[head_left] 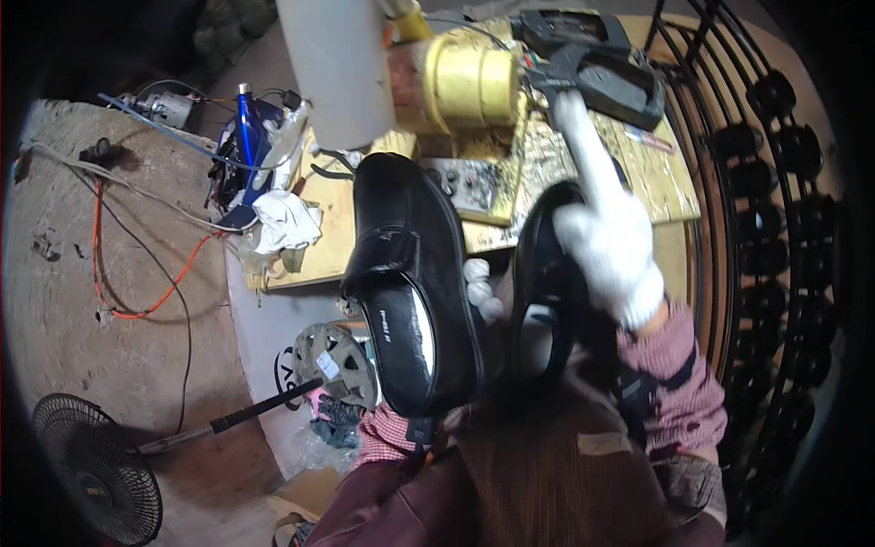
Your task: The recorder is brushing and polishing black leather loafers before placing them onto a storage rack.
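Two black slip-on dress shoes are held up in front of me. My left hand (478,290), in a white glove, supports the left shoe (410,219) from beneath. Only its fingertips show past the shoe's right side; the palm is hidden. The shoe's toe points away and its pale insole shows. My right hand (609,251), also white-gloved, grips the right shoe (544,273) along its outer side. One long finger stretches forward, its tip close to a grey-and-black shoe-shaped frame (606,87) on the bench; whether they touch I cannot tell.
A yellow-collared machine (474,84) with a grey pipe (337,73) stands on the wooden bench (314,251). A small control box (465,182) sits below it. Racks hold black shoes (761,219) at right. A fan (96,469) and an orange cable (150,314) are at left.
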`<act>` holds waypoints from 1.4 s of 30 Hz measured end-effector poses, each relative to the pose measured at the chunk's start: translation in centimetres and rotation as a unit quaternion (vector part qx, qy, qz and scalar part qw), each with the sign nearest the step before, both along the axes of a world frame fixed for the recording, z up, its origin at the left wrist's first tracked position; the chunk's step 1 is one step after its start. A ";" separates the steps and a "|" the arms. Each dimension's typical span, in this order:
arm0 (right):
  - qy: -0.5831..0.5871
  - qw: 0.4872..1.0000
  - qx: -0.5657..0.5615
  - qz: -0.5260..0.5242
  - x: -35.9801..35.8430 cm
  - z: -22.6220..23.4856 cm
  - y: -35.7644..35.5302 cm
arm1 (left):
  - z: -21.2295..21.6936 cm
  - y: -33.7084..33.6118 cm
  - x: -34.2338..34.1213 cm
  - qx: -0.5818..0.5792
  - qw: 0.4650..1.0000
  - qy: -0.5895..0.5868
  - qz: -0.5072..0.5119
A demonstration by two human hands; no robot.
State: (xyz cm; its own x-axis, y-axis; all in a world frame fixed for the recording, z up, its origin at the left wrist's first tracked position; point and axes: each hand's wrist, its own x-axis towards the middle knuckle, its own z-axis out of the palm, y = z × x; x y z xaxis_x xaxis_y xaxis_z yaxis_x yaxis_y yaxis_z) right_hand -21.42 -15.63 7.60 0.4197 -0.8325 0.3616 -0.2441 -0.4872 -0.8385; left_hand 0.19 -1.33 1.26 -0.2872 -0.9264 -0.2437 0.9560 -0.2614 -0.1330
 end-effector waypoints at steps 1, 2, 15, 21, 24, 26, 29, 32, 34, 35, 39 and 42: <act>-0.013 0.993 0.114 0.036 1.0 0.3 0.0 | 0.5 1.1 -1.1 0.086 0.996 0.038 -0.008; -0.013 0.963 0.259 0.073 2.0 0.6 0.3 | 0.8 1.4 -1.5 0.106 0.993 0.046 -0.009; 0.157 0.967 -0.120 -0.159 -6.8 -6.7 0.5 | -0.3 3.4 -1.9 0.009 1.000 0.015 0.008; 0.468 0.860 -0.047 -0.196 -7.4 -15.0 -5.4 | -3.6 3.7 -0.6 -0.068 0.957 -0.278 -0.050; 0.438 0.874 -0.039 -0.207 -7.4 -14.1 -6.0 | -5.5 4.8 0.5 -0.090 0.937 -0.324 -0.097; 0.344 0.904 -0.020 -0.253 -6.8 -11.7 -5.1 | -6.1 5.0 0.5 -0.068 0.926 -0.356 -0.101; 0.113 0.960 -0.136 -0.218 -5.7 -7.6 -1.0 | -5.1 4.7 -0.4 -0.063 0.916 -0.371 -0.137; 0.144 0.979 -0.136 0.057 -5.4 -4.1 4.1 | -2.2 4.2 -1.9 -0.001 0.910 -0.384 -0.157; 0.170 0.972 -0.155 0.056 -4.6 -2.7 4.5 | -0.9 4.0 -2.7 0.022 0.909 -0.383 -0.162; 0.180 0.967 -0.181 -0.001 -4.3 -2.0 4.8 | -0.6 3.9 -3.0 0.018 0.892 -0.413 -0.183; 0.330 0.910 -0.181 0.175 -3.8 0.4 4.6 | -1.9 3.5 -2.9 -0.034 0.931 -0.320 -0.173; 0.195 0.968 -0.154 -0.046 -4.6 -0.2 2.2 | -3.2 3.1 -1.9 -0.160 0.952 -0.147 -0.218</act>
State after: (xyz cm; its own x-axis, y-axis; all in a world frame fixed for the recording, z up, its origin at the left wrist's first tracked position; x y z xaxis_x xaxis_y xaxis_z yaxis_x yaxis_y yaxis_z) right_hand -26.07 -13.44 7.38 0.5036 -0.7513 0.4266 -0.5674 -0.6600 -0.4924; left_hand -1.76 1.75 -1.94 -0.6236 -0.7756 -0.0981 0.7315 -0.6232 0.2765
